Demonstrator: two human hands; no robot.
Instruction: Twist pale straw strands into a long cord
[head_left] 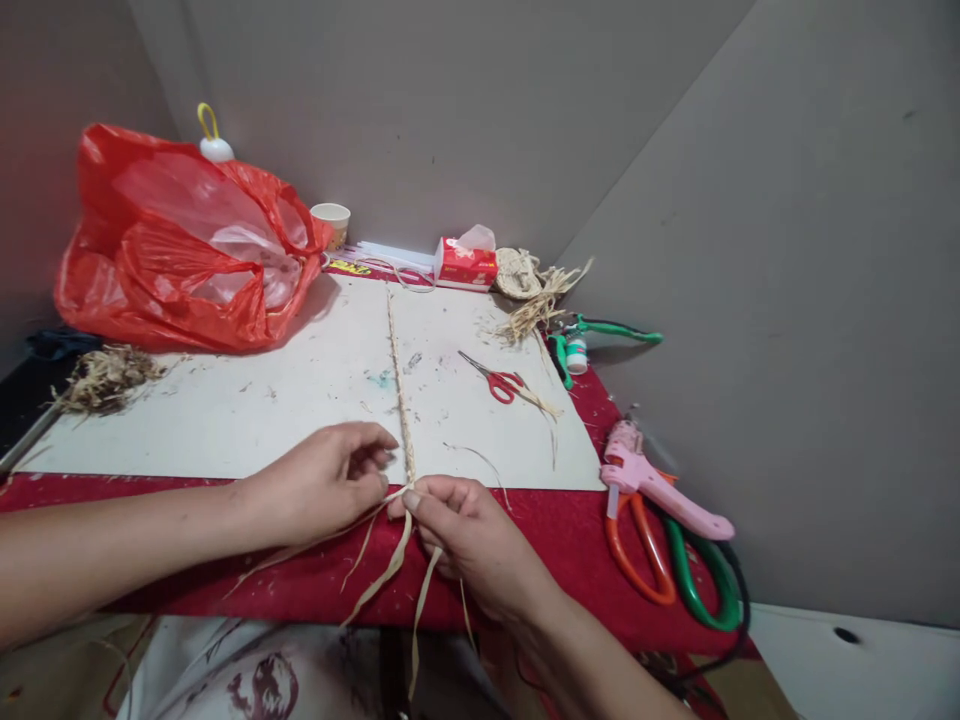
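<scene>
A narrow braid of pale straw-like fibre [400, 390] runs up the white board, its near end at the board's front edge. My right hand [469, 525] pinches that near end between thumb and forefinger. Loose flat strands [390, 570] hang from there over the red cloth towards my lap. Just left of the braid is my left hand [322, 480], its forefinger raised and curved. A thin strand passes at its thumb tip and seems held there; the other fingers are curled and partly hidden. Red-handled scissors [501, 386] lie open on the board to the right.
A red plastic bag [187, 250] stands at the back left, near a fibre clump [112, 378]. Behind are a paper cup [335, 226], a tissue pack [466, 262] and a fibre bundle [536, 308]. Green-handled pliers [615, 328] and a pink glue gun [660, 485] lie right.
</scene>
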